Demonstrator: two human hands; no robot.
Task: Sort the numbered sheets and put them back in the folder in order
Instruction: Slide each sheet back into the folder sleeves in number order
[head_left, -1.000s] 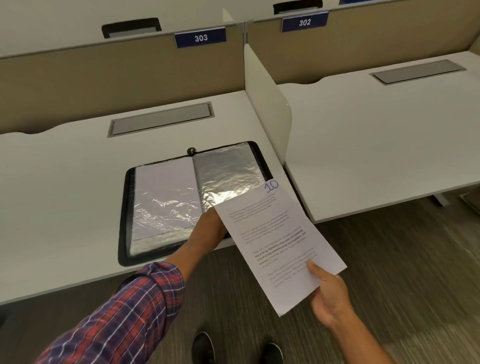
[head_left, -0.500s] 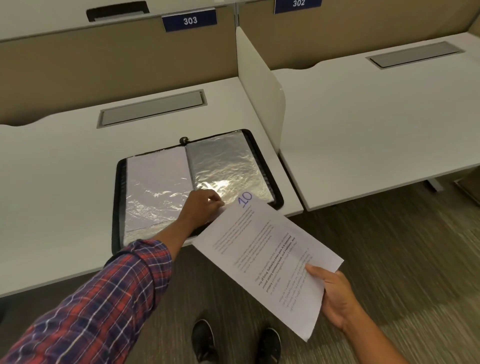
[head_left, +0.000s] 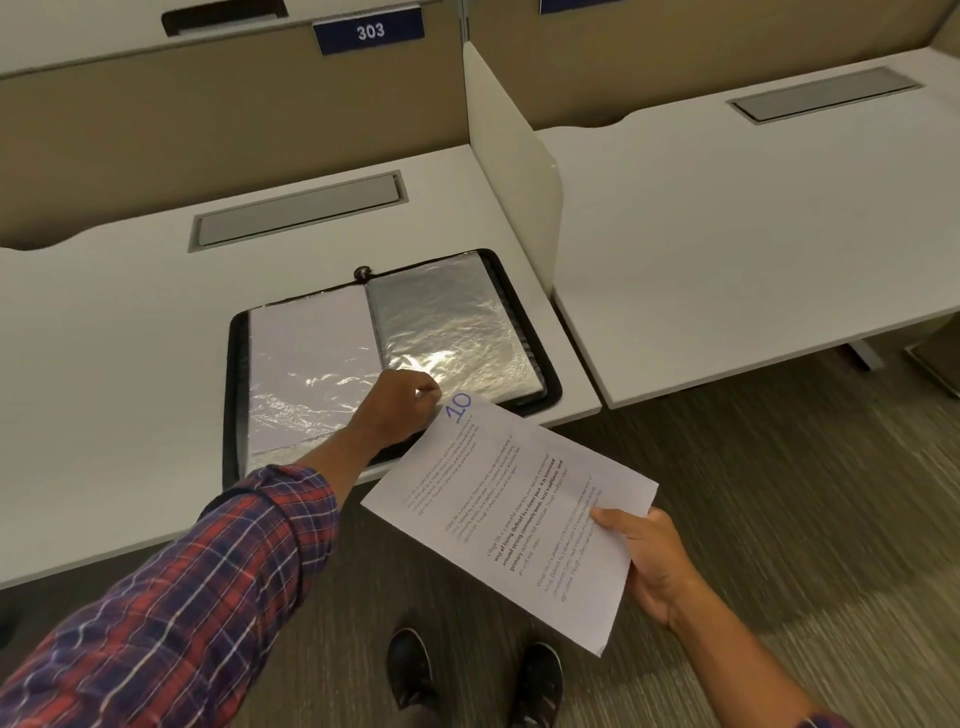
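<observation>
A black zip folder (head_left: 236, 364) lies open on the white desk, showing clear plastic sleeves: the left page (head_left: 306, 358) holds a white sheet, the right sleeve (head_left: 452, 322) looks dark and shiny. My left hand (head_left: 397, 405) reaches over the folder's near edge, fingers curled at the bottom of the right sleeve, apparently pinching its lower corner. My right hand (head_left: 649, 561) grips the lower edge of a printed sheet (head_left: 509, 514) marked "10" in blue. The sheet's top corner lies beside my left hand, over the desk edge.
The white desk (head_left: 104, 389) bears a grey cable flap (head_left: 296, 210) behind the folder. A white divider panel (head_left: 514, 156) stands to the right, with a second desk (head_left: 753, 234) beyond it. A sign reads 303 (head_left: 370, 31). Carpet and my shoes (head_left: 410, 660) are below.
My left hand has come out from behind the sheet and moved to the right sleeve's bottom corner. The sheet marked 10 has swung lower and flatter, its top corner toward the folder.
</observation>
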